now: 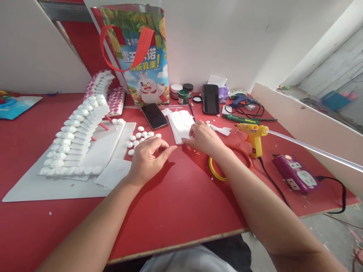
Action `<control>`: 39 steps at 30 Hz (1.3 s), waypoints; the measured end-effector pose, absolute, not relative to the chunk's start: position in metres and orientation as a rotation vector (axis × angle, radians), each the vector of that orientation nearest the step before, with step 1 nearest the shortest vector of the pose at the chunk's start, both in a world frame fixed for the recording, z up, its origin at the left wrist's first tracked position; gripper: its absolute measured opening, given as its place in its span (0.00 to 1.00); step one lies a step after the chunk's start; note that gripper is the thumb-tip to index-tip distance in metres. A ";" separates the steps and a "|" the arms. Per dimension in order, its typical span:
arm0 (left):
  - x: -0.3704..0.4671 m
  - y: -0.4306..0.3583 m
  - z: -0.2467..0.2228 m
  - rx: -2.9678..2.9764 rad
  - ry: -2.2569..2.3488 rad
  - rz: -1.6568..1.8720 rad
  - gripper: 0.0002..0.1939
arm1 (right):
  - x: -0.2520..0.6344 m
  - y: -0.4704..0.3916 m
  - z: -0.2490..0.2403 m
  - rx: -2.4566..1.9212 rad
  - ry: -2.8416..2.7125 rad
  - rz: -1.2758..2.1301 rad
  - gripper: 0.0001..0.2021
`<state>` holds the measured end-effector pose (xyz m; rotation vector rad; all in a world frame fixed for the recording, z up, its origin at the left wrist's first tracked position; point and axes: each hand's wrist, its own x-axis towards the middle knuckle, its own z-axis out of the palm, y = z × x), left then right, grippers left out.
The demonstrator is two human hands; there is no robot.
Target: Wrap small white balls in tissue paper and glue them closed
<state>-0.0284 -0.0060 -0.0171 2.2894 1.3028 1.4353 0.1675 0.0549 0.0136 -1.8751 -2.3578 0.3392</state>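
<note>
My left hand [149,156] is above the red table, its fingers curled in and its thumb pointing right; whatever it holds, if anything, is hidden. Just behind it lie several small white swirled pieces [136,142], partly covered by the hand. My right hand [205,138] is at the lower right edge of a stack of white paper [180,122], with thumb and fingers bent around that edge. To the left stands a curved, fan-like row of white cards [82,145] edged with white swirled pieces, on a white board [25,189].
A yellow glue gun [255,138] with a long glue stick rests at right, near a purple power strip [296,173]. A yellow tape ring [215,172] lies under my right forearm. Behind are a phone [154,116], paint jars [183,97], a green-handled tool [242,119] and a tall printed bag [147,56].
</note>
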 end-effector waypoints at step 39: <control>-0.028 -0.006 -0.017 2.309 1.246 1.385 0.14 | 0.213 0.065 0.018 -1.811 -1.932 0.217 0.09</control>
